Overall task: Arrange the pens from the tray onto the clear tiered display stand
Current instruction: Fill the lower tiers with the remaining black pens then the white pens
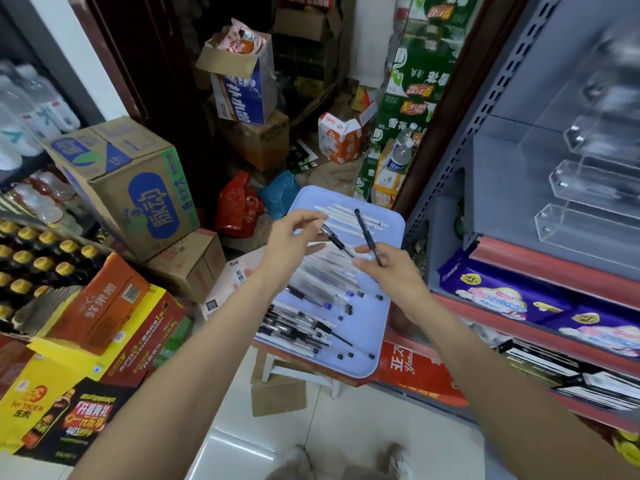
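1. Pens (311, 306) lie mostly loose on the pale blue tray (391, 223) at the middle of my view: white ones at the far end, clear ones in the middle, black-gripped ones heaped at the near left edge, with a few small dark caps scattered on the near right.
2. My right hand (391, 271) pinches one black pen (367, 237) near its tip, the barrel tilted up and away over the tray.
3. My left hand (294, 237) holds a second pen (334, 239) at its fingertips, the other fingers spread loosely; its tip points toward the right hand, close but apart, as far as I can tell.
4. The clear tiered display stand (581, 188) sits up on the grey shelf to the far right, well apart from both hands, and its tiers look empty, so I judge the task to be barely begun.
5. Risks as I judge them: either light fingertip hold could slip on the way over, and a dropped pen would go among the boxes on the floor; the clear tier edges are hard to read and blurred here, so I could miss a tier.
6. The tray appears perched on a small stool (277, 372), its near corner overhanging; a knock from my forearm might tip it.
7. Open room lies above the tray and rightward toward the stand; the grey perforated upright (460, 143) stands between, and stacked cartons (138, 188) close off the left.
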### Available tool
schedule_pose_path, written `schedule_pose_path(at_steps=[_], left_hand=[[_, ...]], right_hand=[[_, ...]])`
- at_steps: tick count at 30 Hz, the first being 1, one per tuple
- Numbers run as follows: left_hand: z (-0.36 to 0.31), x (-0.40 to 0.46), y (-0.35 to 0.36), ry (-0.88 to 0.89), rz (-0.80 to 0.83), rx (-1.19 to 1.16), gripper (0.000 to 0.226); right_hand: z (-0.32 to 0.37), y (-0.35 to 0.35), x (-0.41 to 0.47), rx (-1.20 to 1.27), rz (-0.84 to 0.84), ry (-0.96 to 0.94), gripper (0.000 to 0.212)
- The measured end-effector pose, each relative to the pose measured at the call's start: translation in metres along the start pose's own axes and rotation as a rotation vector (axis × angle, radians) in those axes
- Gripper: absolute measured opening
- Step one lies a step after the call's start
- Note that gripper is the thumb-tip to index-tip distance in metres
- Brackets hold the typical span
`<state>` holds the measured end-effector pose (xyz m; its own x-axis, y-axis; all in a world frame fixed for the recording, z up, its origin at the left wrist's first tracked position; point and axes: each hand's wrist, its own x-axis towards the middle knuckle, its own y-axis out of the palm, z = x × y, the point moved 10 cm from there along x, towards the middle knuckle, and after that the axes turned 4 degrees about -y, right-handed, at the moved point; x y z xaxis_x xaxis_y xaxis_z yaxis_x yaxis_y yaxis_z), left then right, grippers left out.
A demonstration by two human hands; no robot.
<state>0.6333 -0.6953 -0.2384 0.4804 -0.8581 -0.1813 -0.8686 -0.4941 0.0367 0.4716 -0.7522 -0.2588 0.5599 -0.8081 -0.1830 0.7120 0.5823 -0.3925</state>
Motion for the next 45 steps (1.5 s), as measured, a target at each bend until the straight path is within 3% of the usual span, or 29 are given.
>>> schedule_pose_path(at_steps=[3, 7, 11, 14, 18, 23, 26, 31, 35, 39, 41, 43, 45], left_hand=[[-0.036, 0.003, 0.032, 0.062, 0.009, -0.039, 0.013], [-0.063, 0.002, 0.095, 0.102, 0.087, 0.026, 0.007], [-0.101, 0.001, 0.153, 0.234, 0.05, 0.03, 0.007], [-0.131, -0.004, 0.206, 0.343, 0.078, 0.096, 0.006], [-0.146, -0.005, 0.282, 0.414, 0.186, 0.281, 0.022], [-0.15, -0.002, 0.335, 0.449, 0.111, 0.441, 0.023], [-0.149, -0.001, 0.347, 0.425, 0.072, 0.386, 0.017], [-0.145, 0.001, 0.352, 0.409, 0.011, 0.385, 0.01], [-0.146, 0.001, 0.354, 0.42, -0.006, 0.412, 0.012], [-0.147, 0.002, 0.356, 0.449, -0.01, 0.438, 0.012], [-0.146, 0.002, 0.357, 0.451, -0.019, 0.463, 0.015], [-0.143, 0.002, 0.36, 0.44, -0.008, 0.487, 0.02], [-0.142, 0.0, 0.364, 0.43, 0.029, 0.524, 0.029]], right_hand=[[0.018, -0.032, 0.0, -0.018, -0.082, -0.083, 0.036], [0.032, -0.086, -0.006, -0.002, -0.198, -0.123, 0.028], [0.033, -0.158, -0.02, 0.135, -0.31, -0.146, 0.041], [0.038, -0.223, -0.039, 0.279, -0.35, -0.195, 0.037], [0.048, -0.322, -0.061, 0.136, -0.521, -0.317, 0.03], [0.029, -0.397, -0.062, 0.386, -0.573, -0.327, 0.02], [0.011, -0.416, -0.056, 0.389, -0.509, -0.239, 0.018], [-0.015, -0.414, -0.036, 0.402, -0.347, -0.075, 0.04], [-0.015, -0.426, -0.033, 0.225, -0.401, -0.152, 0.012], [-0.015, -0.437, -0.037, 0.092, -0.437, -0.196, 0.011], [-0.019, -0.435, -0.033, 0.148, -0.386, -0.17, 0.007], [-0.023, -0.431, -0.032, 0.322, -0.34, -0.151, 0.017], [-0.021, -0.435, -0.035, 0.344, -0.353, -0.183, 0.024]])
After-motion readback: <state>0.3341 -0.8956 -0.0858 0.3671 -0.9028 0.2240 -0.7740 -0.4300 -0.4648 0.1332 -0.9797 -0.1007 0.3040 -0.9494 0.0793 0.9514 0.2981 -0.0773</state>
